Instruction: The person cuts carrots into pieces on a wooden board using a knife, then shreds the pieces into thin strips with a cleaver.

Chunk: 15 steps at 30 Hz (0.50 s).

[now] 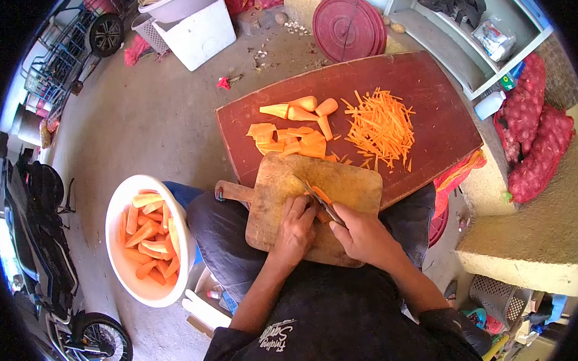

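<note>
A worn wooden cutting board [273,181] with a handle lies across my lap. My right hand [362,232] is closed round a knife [329,210], its blade slanting up and left across the board. Against the blade is a small orange carrot piece [321,193]. My left hand [295,225] presses down beside the blade with bent fingers, holding carrot that they mostly hide. Beyond the board, on a dark red table [420,84], lie thick carrot slices [284,142], several peeled carrot chunks [299,109] and a heap of thin carrot sticks [380,128].
On my left stands a white tub [115,252] of peeled carrots [153,235]. A motorcycle [53,255] is parked farther left. Red net sacks of onions [539,144] lean at the right, near a shelf [418,29]. A round red lid [347,26] stands behind the table.
</note>
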### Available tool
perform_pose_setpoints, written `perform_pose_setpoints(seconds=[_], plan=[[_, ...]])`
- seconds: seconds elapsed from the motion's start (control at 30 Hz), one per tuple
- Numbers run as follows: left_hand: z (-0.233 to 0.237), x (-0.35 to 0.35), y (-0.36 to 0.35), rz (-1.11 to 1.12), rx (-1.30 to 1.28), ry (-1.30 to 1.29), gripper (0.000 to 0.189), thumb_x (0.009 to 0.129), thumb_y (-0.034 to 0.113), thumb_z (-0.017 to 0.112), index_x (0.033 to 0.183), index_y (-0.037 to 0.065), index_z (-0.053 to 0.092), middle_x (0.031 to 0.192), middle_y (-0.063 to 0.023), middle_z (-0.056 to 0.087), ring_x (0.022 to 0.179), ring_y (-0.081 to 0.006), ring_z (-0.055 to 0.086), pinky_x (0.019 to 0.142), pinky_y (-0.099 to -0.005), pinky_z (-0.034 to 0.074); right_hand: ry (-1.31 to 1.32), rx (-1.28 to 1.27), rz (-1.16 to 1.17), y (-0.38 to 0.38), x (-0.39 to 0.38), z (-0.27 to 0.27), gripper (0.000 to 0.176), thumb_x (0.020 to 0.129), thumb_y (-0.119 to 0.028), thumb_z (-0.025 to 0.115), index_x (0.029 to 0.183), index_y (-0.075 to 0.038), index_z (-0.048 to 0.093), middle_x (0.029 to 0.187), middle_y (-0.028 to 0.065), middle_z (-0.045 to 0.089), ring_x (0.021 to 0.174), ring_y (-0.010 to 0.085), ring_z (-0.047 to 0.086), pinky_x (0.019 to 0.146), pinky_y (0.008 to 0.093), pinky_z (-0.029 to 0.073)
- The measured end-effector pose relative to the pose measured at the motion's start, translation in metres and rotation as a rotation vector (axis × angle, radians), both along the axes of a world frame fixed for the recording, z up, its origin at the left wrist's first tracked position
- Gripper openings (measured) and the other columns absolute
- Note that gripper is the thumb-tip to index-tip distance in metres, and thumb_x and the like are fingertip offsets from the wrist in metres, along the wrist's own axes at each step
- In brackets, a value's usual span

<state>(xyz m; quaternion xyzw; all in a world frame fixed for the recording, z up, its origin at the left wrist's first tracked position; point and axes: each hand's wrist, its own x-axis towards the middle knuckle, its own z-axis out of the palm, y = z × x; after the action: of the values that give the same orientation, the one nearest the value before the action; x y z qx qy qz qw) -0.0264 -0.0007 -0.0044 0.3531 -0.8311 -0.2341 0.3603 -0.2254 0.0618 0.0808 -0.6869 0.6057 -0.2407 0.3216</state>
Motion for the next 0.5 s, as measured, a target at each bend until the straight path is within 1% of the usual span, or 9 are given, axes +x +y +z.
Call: perform_pose_setpoints(seconds=[0.03, 0.13, 0.23, 0.33, 0.43, 0.5], plan=[[0.001, 0.000, 0.000, 0.019, -0.018, -0.017, 0.043, 0.072, -0.009, 0.067, 0.115, -0.006, 0.071, 0.119, -0.0199, 0.064, 0.108, -0.0408, 0.061, 0.096, -0.0485, 0.054, -0.014, -0.016, 0.016, 0.002, -0.002, 0.003, 0.035, 0.104, -0.018, 0.067, 0.133, 0.002, 0.060, 0.103, 0.0312, 0.071, 0.096, 0.0526, 0.071, 0.078, 0.0543, 0.057], [0.012, 0.001, 0.004, 0.030, 0.016, -0.003, 0.044, 0.072, -0.009, 0.067, 0.115, -0.006, 0.072, 0.115, -0.0183, 0.063, 0.107, -0.0399, 0.060, 0.095, -0.0482, 0.054, -0.028, 0.119, -0.035, 0.025, -0.007, 0.024, 0.032, 0.105, -0.016, 0.066, 0.130, 0.003, 0.060, 0.100, 0.0311, 0.070, 0.093, 0.0533, 0.069, 0.077, 0.0543, 0.056], [-0.001, 0.000, 0.002, 0.026, -0.032, 0.014, 0.046, 0.071, -0.009, 0.067, 0.117, -0.006, 0.072, 0.115, -0.0181, 0.063, 0.107, -0.0397, 0.060, 0.095, -0.0477, 0.053, -0.012, 0.066, -0.042, 0.030, -0.003, 0.012, 0.027, 0.105, -0.015, 0.066, 0.125, 0.002, 0.060, 0.098, 0.0303, 0.069, 0.090, 0.0535, 0.068, 0.075, 0.0544, 0.054], [0.004, 0.002, 0.002, 0.004, 0.025, -0.021, 0.049, 0.071, -0.009, 0.067, 0.119, -0.006, 0.073, 0.116, -0.0182, 0.064, 0.107, -0.0400, 0.060, 0.095, -0.0473, 0.053, -0.029, 0.044, -0.043, 0.004, 0.002, -0.002, 0.024, 0.105, -0.014, 0.066, 0.122, 0.001, 0.060, 0.097, 0.0300, 0.069, 0.088, 0.0533, 0.068, 0.073, 0.0546, 0.054], [-0.002, 0.003, -0.001, -0.002, -0.026, 0.013, 0.050, 0.070, -0.010, 0.067, 0.120, -0.007, 0.073, 0.119, -0.0187, 0.065, 0.107, -0.0404, 0.061, 0.096, -0.0476, 0.054, -0.048, -0.064, -0.010, -0.005, 0.004, -0.002, 0.024, 0.105, -0.015, 0.066, 0.122, 0.001, 0.060, 0.097, 0.0305, 0.069, 0.089, 0.0530, 0.068, 0.075, 0.0545, 0.054], [-0.005, 0.006, -0.001, -0.008, -0.029, 0.032, 0.049, 0.070, -0.011, 0.066, 0.119, -0.007, 0.073, 0.120, -0.0194, 0.065, 0.107, -0.0408, 0.061, 0.096, -0.0478, 0.054, -0.060, -0.022, -0.006, 0.004, -0.002, 0.010, 0.024, 0.105, -0.015, 0.065, 0.121, 0.002, 0.060, 0.097, 0.0312, 0.068, 0.091, 0.0532, 0.068, 0.077, 0.0546, 0.054]])
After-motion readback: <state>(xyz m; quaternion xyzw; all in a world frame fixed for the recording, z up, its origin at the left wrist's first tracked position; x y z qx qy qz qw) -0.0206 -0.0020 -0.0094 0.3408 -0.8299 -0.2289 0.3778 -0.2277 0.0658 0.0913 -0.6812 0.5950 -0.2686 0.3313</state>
